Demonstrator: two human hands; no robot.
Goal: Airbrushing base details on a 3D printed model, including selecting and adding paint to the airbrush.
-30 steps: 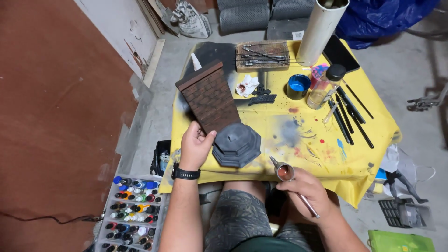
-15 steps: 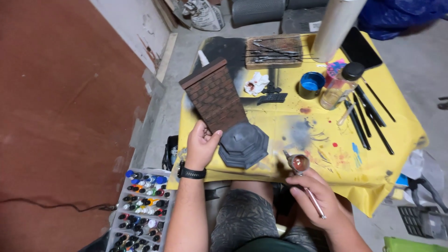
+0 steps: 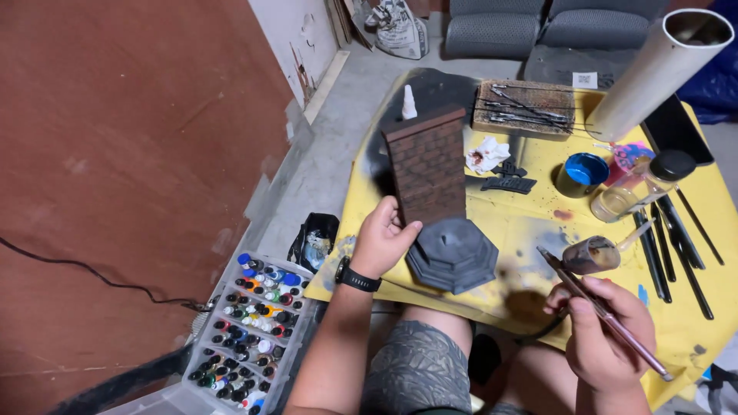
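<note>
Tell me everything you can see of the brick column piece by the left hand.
The brick column is a tall, dark brown block with a scored brick pattern and a flat cap, matte like painted foam or plastic. It lies tilted on the yellow table cover, its foot meeting a grey octagonal base. The left hand steadies its lower edge.

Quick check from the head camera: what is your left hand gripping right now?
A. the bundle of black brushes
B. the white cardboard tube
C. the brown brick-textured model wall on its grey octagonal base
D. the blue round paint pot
C: the left hand grips the lower edge of the brown brick-textured model wall just above its grey octagonal base, while the right hand holds an airbrush.
</note>
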